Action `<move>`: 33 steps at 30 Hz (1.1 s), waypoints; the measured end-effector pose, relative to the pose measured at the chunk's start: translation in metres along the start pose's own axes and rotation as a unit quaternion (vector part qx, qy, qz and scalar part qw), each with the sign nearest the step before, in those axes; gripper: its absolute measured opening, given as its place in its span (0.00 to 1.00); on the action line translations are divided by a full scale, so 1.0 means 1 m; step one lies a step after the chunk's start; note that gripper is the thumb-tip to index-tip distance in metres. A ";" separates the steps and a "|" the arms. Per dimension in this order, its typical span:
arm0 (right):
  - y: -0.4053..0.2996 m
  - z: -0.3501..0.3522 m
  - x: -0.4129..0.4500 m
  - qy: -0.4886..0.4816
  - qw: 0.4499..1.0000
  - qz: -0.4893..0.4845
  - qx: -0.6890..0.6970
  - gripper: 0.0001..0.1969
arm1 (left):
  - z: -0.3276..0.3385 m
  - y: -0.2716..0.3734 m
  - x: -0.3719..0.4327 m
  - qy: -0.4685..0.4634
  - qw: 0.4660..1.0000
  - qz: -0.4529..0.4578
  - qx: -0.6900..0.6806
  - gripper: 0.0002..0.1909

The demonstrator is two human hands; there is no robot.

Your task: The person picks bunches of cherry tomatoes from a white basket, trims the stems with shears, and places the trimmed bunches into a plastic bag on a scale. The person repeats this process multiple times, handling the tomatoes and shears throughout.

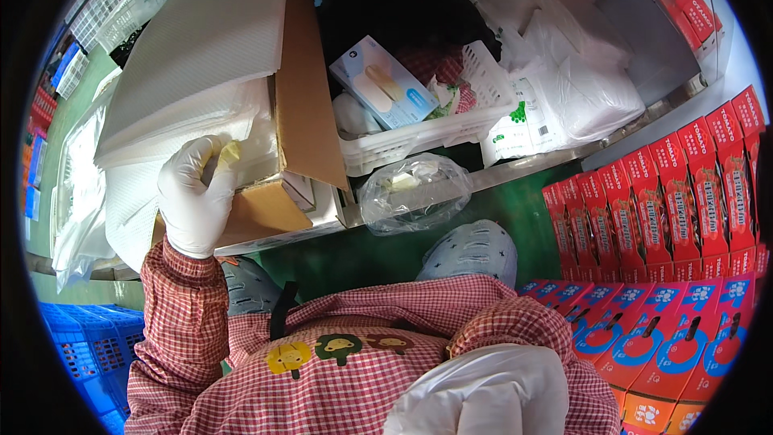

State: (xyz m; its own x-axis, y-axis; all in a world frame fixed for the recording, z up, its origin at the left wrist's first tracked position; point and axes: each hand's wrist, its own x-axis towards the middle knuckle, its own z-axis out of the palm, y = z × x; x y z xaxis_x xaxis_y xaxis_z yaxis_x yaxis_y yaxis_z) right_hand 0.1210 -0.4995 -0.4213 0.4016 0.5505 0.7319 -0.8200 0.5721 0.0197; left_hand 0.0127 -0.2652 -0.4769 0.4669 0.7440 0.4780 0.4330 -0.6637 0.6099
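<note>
My left hand (202, 193), in a white glove with yellowish fingertips, is at the front of an open cardboard box (308, 90). Its fingers are bent near white textured foam sheets (199, 30) and thin translucent film (235, 115); whether they pinch anything cannot be told. My right hand (483, 389), also white-gloved, is large and close to the camera at the bottom, over the checked smock (326, 393); its fingers are partly cut off by the frame. A clear plastic bag (416, 193) with pale scraps hangs at the table edge.
Beside the box, a white plastic basket (423, 142) holds a glove box (383, 81) and checked cloth. White plastic bags (580, 84) lie at the right. Red tomato cartons (652, 205) and pink cartons (658, 332) are stacked right; blue crates (96, 344) stand lower left.
</note>
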 end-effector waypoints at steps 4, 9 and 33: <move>-0.013 -0.006 0.005 -0.028 0.997 0.060 -0.030 0.07 | 0.000 0.001 0.000 0.003 1.000 0.015 0.025 0.09; -0.007 -0.020 0.007 -0.080 0.996 0.040 0.000 0.07 | 0.000 0.002 0.002 0.015 0.998 0.032 0.049 0.09; -0.018 -0.022 0.015 -0.049 0.886 0.357 0.293 0.10 | -0.003 0.008 0.001 -0.003 0.998 0.016 0.059 0.10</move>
State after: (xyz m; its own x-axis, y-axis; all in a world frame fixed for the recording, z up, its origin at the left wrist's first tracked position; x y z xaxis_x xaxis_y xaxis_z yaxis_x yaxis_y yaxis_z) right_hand 0.1506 -0.4880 -0.4255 -0.3176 0.5732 0.7554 -0.9335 -0.3289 -0.1429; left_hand 0.0143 -0.2693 -0.4697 0.4868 0.7217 0.4921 0.5059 -0.6922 0.5148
